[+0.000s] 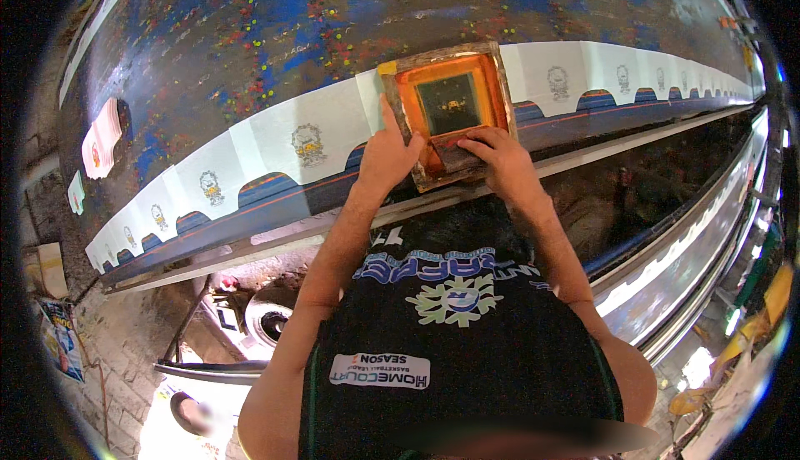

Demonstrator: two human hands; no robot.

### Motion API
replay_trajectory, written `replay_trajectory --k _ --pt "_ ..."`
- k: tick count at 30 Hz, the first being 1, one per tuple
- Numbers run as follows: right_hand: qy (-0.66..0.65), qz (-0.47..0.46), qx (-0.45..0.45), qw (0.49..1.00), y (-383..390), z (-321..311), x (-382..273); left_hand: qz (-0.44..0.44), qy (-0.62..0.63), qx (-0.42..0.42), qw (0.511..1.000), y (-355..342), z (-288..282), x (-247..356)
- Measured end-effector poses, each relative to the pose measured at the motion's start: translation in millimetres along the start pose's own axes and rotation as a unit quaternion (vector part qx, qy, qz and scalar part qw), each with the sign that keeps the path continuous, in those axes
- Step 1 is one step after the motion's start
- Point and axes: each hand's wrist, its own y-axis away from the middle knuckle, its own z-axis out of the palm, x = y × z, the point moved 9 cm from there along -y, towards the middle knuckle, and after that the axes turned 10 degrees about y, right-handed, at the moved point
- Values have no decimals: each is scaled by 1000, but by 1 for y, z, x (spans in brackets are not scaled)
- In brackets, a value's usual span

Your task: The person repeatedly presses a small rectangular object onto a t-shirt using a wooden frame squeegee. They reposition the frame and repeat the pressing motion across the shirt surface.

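A wooden-framed printing screen (450, 110) with an orange border and a dark mesh window lies on a row of white fabric pieces (275, 139) along the near edge of a long paint-splattered table (250, 27). My left hand (385, 153) presses on the screen's left frame side, index finger stretched up along it. On the screen's near edge my right hand (498, 158) lies with its fingers curled over a squeegee-like bar. Fabric pieces to the left carry a small printed figure (307, 143); those to the right too.
A metal rail (275, 243) runs under the table's near edge. Below it, on the brick floor at the left, stand a round metal container (271, 318), scraps and papers (58, 335). A second long table with white pieces (692, 252) runs at the right. Cloth pieces (102, 137) lie at the table's left end.
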Motion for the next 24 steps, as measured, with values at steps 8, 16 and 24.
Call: replay_trajectory --k 8,16,24 --pt "42 -28 51 997 13 -2 -4 41 -18 58 997 5 -4 7" --pt "47 -17 66 997 43 -30 77 84 -4 88 993 -16 53 71" --pt "38 7 89 995 86 -57 197 23 15 69 997 -60 152 137"
